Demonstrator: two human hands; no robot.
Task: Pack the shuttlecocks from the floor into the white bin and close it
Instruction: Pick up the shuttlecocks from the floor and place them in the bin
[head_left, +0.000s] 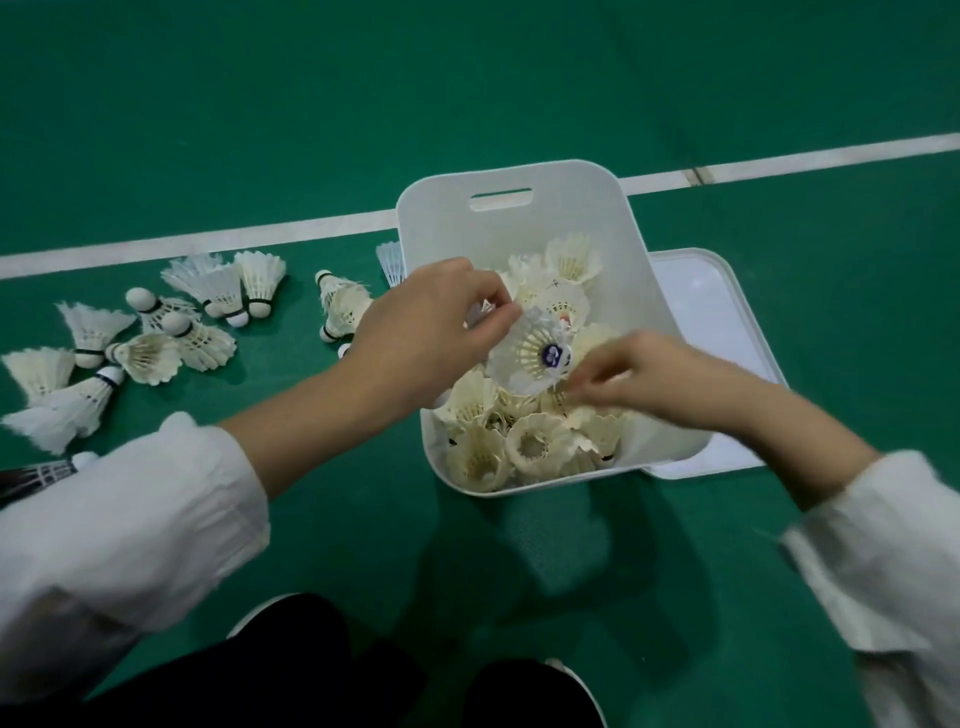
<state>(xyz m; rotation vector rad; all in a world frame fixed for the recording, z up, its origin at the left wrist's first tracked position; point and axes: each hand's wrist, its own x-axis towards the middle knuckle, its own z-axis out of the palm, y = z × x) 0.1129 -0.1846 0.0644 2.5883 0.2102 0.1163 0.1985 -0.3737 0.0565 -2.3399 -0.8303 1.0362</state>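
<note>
Currently I am crouched over a green court floor (519, 78), part-way through packing. My left hand (431, 332) reaches across the near-left rim of the white bin (519, 176) and pinches the upper-left feather edge of one shuttlecock (524, 364) between thumb and fingertips. My right hand (644, 379) comes in from the other side, fingers curled, their tips at the lower-right edge of the same feathers. Motion blur there means I cannot tell whether it grips or only touches.

That shuttlecock hangs just above the pile of shuttlecocks already in the bin (530, 447), over the middle of the opening. I see it almost end-on: a round ring of feathers with ribs fanning out from a blue mark at the centre. Its long axis therefore runs roughly along my line of sight. I judge the open skirt faces up toward me and the cork points down into the bin, though I am not certain.

About a dozen loose shuttlecocks (150, 358) lie scattered on the floor to my left, pointing every way. The lid (727, 322) lies flat on the right, partly under the bin.

Next, I judge, comes releasing this one cork-down into the pile, then reaching left for more.
</note>
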